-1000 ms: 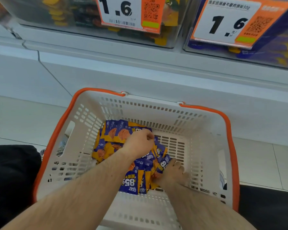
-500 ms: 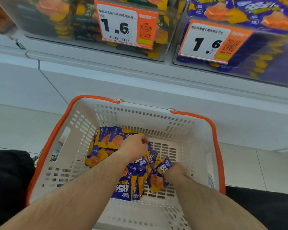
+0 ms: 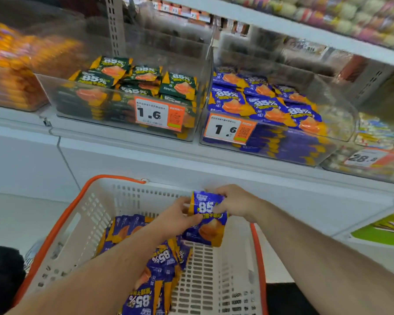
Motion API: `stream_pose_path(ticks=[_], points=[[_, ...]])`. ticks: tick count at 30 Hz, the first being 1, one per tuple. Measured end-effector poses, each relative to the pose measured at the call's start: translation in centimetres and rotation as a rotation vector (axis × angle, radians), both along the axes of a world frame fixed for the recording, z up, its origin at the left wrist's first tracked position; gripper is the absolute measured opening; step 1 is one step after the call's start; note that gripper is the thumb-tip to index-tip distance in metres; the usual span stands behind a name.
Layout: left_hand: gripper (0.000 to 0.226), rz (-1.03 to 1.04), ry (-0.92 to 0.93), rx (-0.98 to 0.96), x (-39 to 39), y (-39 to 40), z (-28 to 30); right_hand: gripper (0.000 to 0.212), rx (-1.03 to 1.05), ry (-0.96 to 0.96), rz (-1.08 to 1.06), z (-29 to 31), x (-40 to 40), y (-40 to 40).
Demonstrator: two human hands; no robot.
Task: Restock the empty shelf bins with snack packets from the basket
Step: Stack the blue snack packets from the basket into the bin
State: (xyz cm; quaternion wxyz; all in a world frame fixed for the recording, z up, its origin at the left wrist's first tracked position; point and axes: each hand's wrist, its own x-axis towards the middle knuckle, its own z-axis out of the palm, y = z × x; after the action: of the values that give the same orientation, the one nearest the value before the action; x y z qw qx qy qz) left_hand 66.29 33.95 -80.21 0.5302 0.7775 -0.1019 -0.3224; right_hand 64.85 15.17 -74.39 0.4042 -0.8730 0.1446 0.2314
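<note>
Packets up and out of the basket (image 3: 62, 226) now!
My left hand (image 3: 176, 218) and right hand (image 3: 236, 205) both pinch the purple packets (image 3: 208, 220), bound for the purple bin (image 3: 334, 142).

A white store shelf (image 3: 132, 153) carries clear bins: one of green snack packets (image 3: 132, 87), beside it one of blue-and-orange packets (image 3: 266, 103), each fronted by a 1.6 price tag (image 3: 158, 115).

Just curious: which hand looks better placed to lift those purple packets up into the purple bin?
Probably the right hand: it grips the packets at the top, below the purple bin. The left hand is lower.
</note>
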Motion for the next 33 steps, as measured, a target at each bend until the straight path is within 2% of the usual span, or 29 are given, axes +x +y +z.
stream_pose_path(ticks=[2,4,9,14,18,21,22,26,28,30,32,33], points=[[0.029,0.026,-0.115,-0.062,0.1,-0.6,1.6,0.033,0.065,-0.061,-0.038,3.0,-0.1,-0.2],[0.028,0.061,-0.191,-0.119,0.3,-1.2,3.3,0.027,0.092,-0.179,-0.103,5.0,-0.4,-0.2],[0.024,0.179,-0.295,-0.222,0.8,-1.9,8.0,0.042,0.053,-0.6,-0.419,8.0,-2.1,0.4],[0.027,0.282,-0.296,-0.492,1.2,-3.1,12.1,0.039,0.121,-0.8,-0.39,9.2,-3.6,1.8],[0.027,0.336,-0.328,-0.589,1.9,-4.0,14.8,0.035,0.237,-0.89,-0.43,10.5,-3.5,2.5],[0.023,0.336,-0.379,-0.539,3.1,-4.7,16.0,0.039,0.324,-0.89,-0.505,11.8,-2.7,2.2],[0.022,0.344,-0.452,-0.514,3.5,-4.9,16.4,0.041,0.337,-0.889,-0.534,12.2,-2.3,1.9],[0.041,0.467,-1.052,-0.239,5.7,-5.2,18.6,0.035,0.373,-0.892,-0.673,14.8,-0.2,-0.8],[0.05,0.438,-1.236,-0.047,7.5,-5.3,20.2,0.037,0.268,-0.897,-0.724,16.2,1.7,-3.2],[0.058,0.362,-1.32,0.143,9.7,-5.9,21.0,0.036,0.243,-0.88,-0.75,17.7,3.7,-5.2],[0.062,0.263,-1.295,0.316,11.5,-6.7,20.7,0.034,0.305,-0.838,-0.77,18.7,5.9,-6.9],[0.062,0.218,-1.249,0.377,12.2,-7.0,20.2,0.035,0.268,-0.82,-0.779,19.1,7.1,-7.6]])
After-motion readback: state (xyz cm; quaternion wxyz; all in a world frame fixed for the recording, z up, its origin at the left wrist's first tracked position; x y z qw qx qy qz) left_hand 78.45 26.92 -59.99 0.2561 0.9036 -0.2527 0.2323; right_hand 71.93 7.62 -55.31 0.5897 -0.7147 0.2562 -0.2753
